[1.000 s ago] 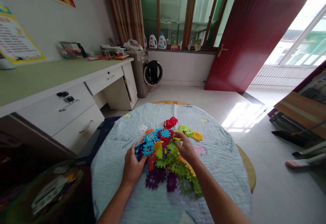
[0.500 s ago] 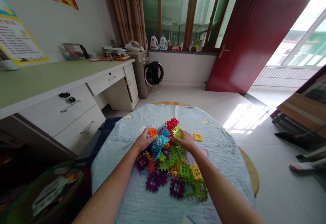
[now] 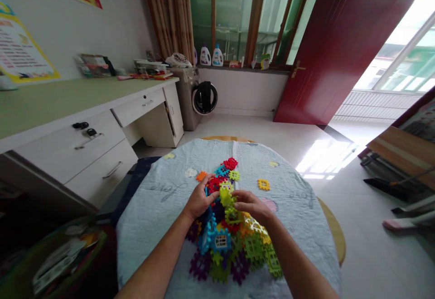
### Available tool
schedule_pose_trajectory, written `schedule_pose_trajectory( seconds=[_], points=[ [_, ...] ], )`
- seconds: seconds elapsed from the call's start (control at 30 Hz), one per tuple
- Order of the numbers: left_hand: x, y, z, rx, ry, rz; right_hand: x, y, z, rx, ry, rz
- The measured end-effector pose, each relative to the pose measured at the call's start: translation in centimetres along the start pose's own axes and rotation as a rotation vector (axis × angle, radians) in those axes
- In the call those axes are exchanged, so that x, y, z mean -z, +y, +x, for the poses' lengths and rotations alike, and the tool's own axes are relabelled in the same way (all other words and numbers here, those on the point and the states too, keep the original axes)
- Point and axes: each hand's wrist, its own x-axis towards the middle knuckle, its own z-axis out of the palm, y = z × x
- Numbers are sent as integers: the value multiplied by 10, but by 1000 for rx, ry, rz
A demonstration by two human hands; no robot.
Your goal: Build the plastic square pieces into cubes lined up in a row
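A heap of interlocking plastic building tiles (image 3: 254, 244) in purple, green, yellow, blue, red and orange lies on the cloth-covered table. My left hand (image 3: 200, 200) is closed at the heap's left side, its thumb against a yellow-green tile (image 3: 225, 195). From the right, my right hand (image 3: 253, 204) meets the same tile with bent fingers, thumb and index at its edge. Beside my left fingers are red tiles (image 3: 216, 183). A joined blue tile piece (image 3: 220, 241) with window grids sits nearer me. More red tiles (image 3: 230, 164) lie at the far end.
One yellow tile (image 3: 263, 184) lies apart on the cloth (image 3: 295, 226), right of the heap. An orange tile (image 3: 201, 176) is at the far left. Left of the table stand a desk (image 3: 84, 95) and a filled bin (image 3: 64, 258). A washing machine (image 3: 190, 95) has its door open.
Both hands have come closer together at the yellow-green tile. The blue piece that was by my left hand now sits nearer me, and the heap's far part has spread out.
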Motion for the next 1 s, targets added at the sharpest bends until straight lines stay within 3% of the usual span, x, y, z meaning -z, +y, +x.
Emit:
schedule_pose_trajectory(
  seconds=[0.1,0.2,0.33,0.43,0.5,0.6,0.67,0.77,0.9,1.0],
  points=[
    [9,-7,-12,-32,122,176,21,-15,14,-77,25,-251],
    [24,-20,-39,-34,233,346,38,-27,52,-165,287,-663],
    [31,-42,-95,9,97,450,44,-29,112,-217,470,-852],
    [12,-59,-137,-52,-14,535,36,-22,142,-262,474,-921],
    [-7,-68,-155,-68,-10,615,25,-16,151,-282,426,-954],
    [-28,-72,-166,-54,49,709,8,-11,151,-257,332,-1010],
    [-32,-66,-163,-87,54,695,-3,-10,143,-220,252,-1049],
    [-25,-52,-151,-117,79,620,-16,-12,120,-147,103,-1070],
    [-14,-40,-128,-61,205,535,-26,-19,83,-37,-8,-996],
    [-8,-36,-110,-60,170,450,-30,-24,58,18,-74,-805]
  ],
)
